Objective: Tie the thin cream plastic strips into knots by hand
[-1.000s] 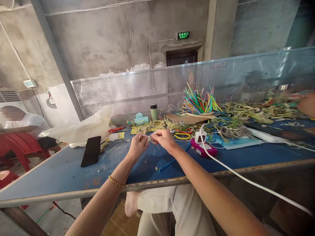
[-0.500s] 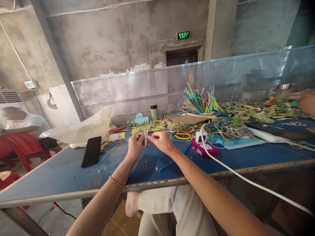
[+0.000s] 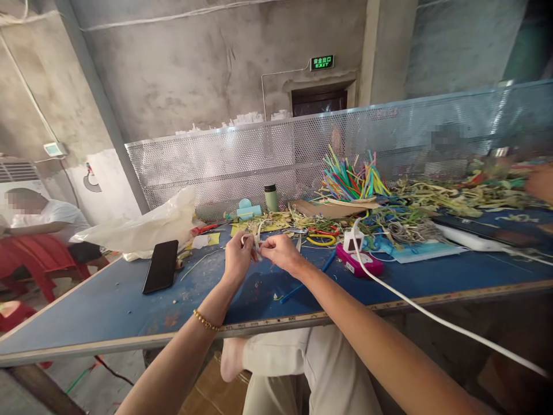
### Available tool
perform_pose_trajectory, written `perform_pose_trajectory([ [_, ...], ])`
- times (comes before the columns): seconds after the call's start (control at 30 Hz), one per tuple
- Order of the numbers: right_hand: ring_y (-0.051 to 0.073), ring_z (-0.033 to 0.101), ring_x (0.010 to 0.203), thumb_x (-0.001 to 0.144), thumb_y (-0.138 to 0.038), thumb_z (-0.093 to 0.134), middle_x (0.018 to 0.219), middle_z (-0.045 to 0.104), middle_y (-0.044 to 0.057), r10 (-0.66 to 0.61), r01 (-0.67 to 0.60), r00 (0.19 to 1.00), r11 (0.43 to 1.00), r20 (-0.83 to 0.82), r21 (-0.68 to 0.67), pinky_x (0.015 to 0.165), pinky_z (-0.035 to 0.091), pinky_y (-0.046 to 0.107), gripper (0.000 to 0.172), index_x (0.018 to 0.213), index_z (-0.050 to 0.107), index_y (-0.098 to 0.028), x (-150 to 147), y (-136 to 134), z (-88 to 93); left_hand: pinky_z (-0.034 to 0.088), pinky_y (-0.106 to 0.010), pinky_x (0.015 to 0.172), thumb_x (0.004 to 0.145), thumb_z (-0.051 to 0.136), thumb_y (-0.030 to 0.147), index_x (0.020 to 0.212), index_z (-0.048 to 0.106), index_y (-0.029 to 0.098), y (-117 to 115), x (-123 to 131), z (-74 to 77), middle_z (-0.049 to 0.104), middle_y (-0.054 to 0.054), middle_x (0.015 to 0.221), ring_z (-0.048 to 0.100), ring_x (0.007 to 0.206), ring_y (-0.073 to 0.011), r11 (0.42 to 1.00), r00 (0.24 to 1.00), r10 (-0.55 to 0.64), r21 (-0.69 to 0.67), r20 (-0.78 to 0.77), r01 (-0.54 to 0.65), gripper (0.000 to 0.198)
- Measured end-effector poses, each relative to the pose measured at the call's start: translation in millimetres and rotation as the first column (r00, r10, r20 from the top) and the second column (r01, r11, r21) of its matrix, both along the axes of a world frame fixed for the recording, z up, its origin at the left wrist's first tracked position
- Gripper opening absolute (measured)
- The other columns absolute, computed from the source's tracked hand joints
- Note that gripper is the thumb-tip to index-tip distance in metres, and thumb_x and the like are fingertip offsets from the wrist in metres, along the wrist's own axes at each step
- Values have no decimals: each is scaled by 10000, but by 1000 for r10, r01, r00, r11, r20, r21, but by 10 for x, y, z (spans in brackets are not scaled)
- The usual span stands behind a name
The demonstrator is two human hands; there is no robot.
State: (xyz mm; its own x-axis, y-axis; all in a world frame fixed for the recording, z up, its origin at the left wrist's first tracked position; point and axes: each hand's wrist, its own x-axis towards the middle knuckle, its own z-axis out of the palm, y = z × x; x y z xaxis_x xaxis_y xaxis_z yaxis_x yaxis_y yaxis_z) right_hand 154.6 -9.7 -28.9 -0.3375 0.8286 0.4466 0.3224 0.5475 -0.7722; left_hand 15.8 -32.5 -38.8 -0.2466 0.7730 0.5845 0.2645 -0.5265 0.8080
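Observation:
Close together over the blue table (image 3: 181,320), my two hands work on a thin pale strip (image 3: 258,233). My left hand (image 3: 239,252), with a gold bead bracelet at its wrist, pinches the strip near a small loop. On the other side, my right hand (image 3: 280,251) pinches the same strip, its fingertips nearly meeting the left ones. One end of the strip stands up between the hands; the fingers hide its lower part. Below the right forearm lies a blue tube (image 3: 287,297).
A black phone (image 3: 161,267) lies to the left, beside a plastic bag (image 3: 142,225). Behind my hands are scraps, a green bottle (image 3: 271,199) and yellow-handled pliers (image 3: 322,238). To the right, a white cable (image 3: 415,302) runs from a magenta box (image 3: 365,265) across the table edge.
My right hand has shifted slightly left and closer to my left hand. The pale loop between them now looks smaller and more covered by the fingers.

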Motion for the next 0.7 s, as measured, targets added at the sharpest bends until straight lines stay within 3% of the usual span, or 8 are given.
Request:
perform_pose_trajectory([
  [0.23,96,469,465,684,-250,611,484,501,-39,50,-49,997,998,53,-29,475,307,214,144,573,594,-160,6,-20,-14,338,-212,408,782,589,318,760,553,180,-74,43,84,522,56,418,461,343,-109,998,987,-54,-31,150,59,144],
  [0.33,103,476,472,731,-326,631,486,520,-24,36,-39,997,998,68,46,485,307,223,258,539,584,-159,32,-25,29,343,-209,423,765,609,304,757,553,173,-101,45,112,531,54,433,462,354,-100,997,980,-74,-16,187,78,143],
  [0.43,117,476,504,832,-449,556,507,540,-1,-139,147,989,972,-53,185,500,304,240,406,546,585,-162,95,-9,102,354,-212,437,765,618,302,778,558,166,-120,47,123,580,37,492,467,373,-90,994,971,-106,-11,213,111,150],
  [0.53,137,512,593,862,-440,527,609,606,25,-260,288,956,915,-134,281,561,341,248,372,637,626,-161,149,15,147,363,-216,445,778,626,330,791,558,163,-134,59,122,637,9,573,470,390,-82,987,966,-158,-6,206,163,180],
  [0.7,147,553,624,839,-433,552,679,656,35,34,-21,989,996,-145,90,586,392,246,310,727,641,-158,99,35,94,369,-216,446,797,621,366,780,547,172,-135,84,99,603,25,540,471,393,-84,972,962,-229,-26,150,235,209],
])
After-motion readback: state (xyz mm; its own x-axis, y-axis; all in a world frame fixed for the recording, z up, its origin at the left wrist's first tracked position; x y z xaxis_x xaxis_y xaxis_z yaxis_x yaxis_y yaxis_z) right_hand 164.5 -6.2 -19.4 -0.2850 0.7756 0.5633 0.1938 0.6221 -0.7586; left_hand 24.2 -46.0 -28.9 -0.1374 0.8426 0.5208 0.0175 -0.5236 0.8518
